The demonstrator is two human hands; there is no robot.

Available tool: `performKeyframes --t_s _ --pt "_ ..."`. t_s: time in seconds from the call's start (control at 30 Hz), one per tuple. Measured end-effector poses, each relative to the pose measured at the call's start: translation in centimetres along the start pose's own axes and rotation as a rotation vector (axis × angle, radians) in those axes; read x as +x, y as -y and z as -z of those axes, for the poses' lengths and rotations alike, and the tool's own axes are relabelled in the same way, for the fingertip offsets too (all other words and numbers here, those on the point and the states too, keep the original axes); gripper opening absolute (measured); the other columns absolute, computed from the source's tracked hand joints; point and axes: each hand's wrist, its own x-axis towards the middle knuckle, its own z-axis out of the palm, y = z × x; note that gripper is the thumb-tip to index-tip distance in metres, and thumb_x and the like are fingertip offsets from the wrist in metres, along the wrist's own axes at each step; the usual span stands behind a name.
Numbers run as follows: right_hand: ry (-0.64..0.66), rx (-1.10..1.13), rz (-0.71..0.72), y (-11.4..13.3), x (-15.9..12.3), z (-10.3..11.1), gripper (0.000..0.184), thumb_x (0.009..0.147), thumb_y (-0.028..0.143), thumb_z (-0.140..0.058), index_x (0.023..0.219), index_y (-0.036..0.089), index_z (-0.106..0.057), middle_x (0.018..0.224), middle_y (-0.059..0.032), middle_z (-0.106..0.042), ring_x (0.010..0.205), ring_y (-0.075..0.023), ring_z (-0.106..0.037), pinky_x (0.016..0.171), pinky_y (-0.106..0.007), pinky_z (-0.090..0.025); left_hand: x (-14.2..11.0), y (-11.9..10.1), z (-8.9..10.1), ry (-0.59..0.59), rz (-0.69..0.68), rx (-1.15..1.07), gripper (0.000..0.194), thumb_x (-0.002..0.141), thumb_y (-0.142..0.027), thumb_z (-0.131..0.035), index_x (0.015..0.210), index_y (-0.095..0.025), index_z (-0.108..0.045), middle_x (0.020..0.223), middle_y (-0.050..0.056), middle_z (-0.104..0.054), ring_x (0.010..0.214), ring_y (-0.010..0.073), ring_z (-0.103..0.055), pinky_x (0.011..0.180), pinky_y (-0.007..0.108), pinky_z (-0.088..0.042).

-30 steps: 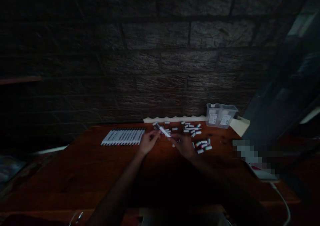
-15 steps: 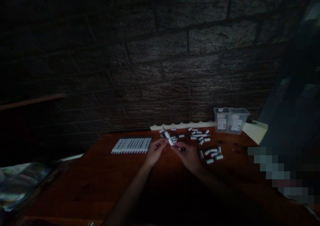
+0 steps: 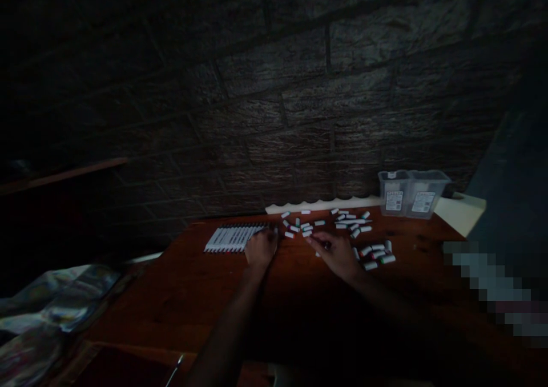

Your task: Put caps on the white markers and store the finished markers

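Note:
My left hand (image 3: 261, 248) is closed at the right end of a row of white markers (image 3: 233, 237) lying side by side on the wooden table. A marker (image 3: 275, 240) shows at its fingers, partly hidden by the hand. My right hand (image 3: 338, 254) is low over the table with its fingers curled in. Its fingertips are close to a white marker cap (image 3: 307, 234); whether they hold anything is too dark to make out. More loose caps (image 3: 293, 228) lie between and beyond the hands, several with coloured ends.
Two clear plastic boxes (image 3: 422, 196) with labels stand at the back right, beside a pale yellow piece (image 3: 462, 209). Caps (image 3: 377, 254) lie right of my right hand. A cream scalloped strip (image 3: 325, 205) runs along the wall (image 3: 299, 119). Crumpled plastic (image 3: 72, 295) is at the left.
My hands have moved apart. The marker they held together between them has gone left and down with my left hand to the row. The camera view has shifted slightly.

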Motion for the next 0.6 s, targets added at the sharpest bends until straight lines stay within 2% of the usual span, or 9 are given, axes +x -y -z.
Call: performKeyframes --t_s 0.13,0.37,0.5,0.6 --pt "0.013 -0.018 0.005 -0.1 0.0 0.0 0.024 0.086 0.041 -0.059 0.088 0.024 -0.074 0.086 -0.0006 -0.076 0.078 -0.0186 -0.07 0.07 -0.027 -0.049 0.0 0.1 -0.1 0.05 0.006 0.025 0.03 0.083 -0.05 -0.052 0.094 -0.026 -0.067 0.092 0.008 -0.073 0.089 0.0264 -0.067 0.067 0.031 -0.044" --pt "0.026 -0.073 0.014 0.2 0.1 0.4 0.027 0.087 0.041 -0.056 0.081 0.022 -0.074 0.078 -0.0001 -0.075 0.066 -0.016 -0.066 0.061 -0.025 -0.044 -0.2 0.7 1.1 0.151 0.056 0.024 0.032 0.08 -0.053 -0.055 0.089 -0.024 -0.065 0.093 0.009 -0.072 0.092 0.0274 -0.066 0.069 0.032 -0.045" --pt "0.042 -0.088 -0.006 -0.1 0.1 0.4 0.03 0.088 0.044 -0.054 0.082 0.022 -0.074 0.074 0.0004 -0.073 0.064 -0.0148 -0.064 0.059 -0.024 -0.041 0.1 1.1 0.9 0.135 0.082 0.033 0.035 0.082 -0.054 -0.05 0.092 -0.025 -0.066 0.096 0.011 -0.072 0.093 0.0293 -0.066 0.072 0.035 -0.047" --pt "0.05 -0.092 -0.003 -0.4 0.1 0.3 0.033 0.088 0.046 -0.053 0.081 0.021 -0.074 0.072 0.0002 -0.073 0.061 -0.0142 -0.062 0.058 -0.024 -0.039 0.3 1.1 0.7 0.123 0.095 0.05 0.031 0.085 -0.047 -0.047 0.095 -0.025 -0.067 0.098 0.012 -0.071 0.094 0.0306 -0.066 0.073 0.036 -0.048"
